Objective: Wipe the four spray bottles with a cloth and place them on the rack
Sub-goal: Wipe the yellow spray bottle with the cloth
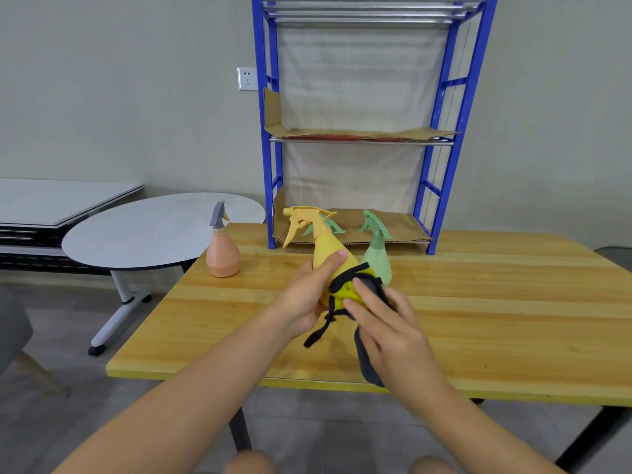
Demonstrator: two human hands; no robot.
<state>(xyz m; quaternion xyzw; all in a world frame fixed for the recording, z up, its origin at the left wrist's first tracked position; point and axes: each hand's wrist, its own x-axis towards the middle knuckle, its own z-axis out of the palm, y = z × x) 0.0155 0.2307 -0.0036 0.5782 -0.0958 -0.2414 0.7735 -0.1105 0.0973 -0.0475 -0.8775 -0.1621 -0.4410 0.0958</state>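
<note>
Head view: the left hand (302, 299) fingers curl round the yellow spray bottle (323, 249) above the surface (513, 302), while the right hand (393, 323) fingers press the cloth (345, 290) against it.

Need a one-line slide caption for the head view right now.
Left hand grips the yellow spray bottle while the right hand wipes it with a cloth.

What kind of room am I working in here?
Probably a plain office or workroom, not a home kitchen: a wooden table carries a blue metal rack lined with cardboard, beside a round white table on castors, and a wall socket.
</note>
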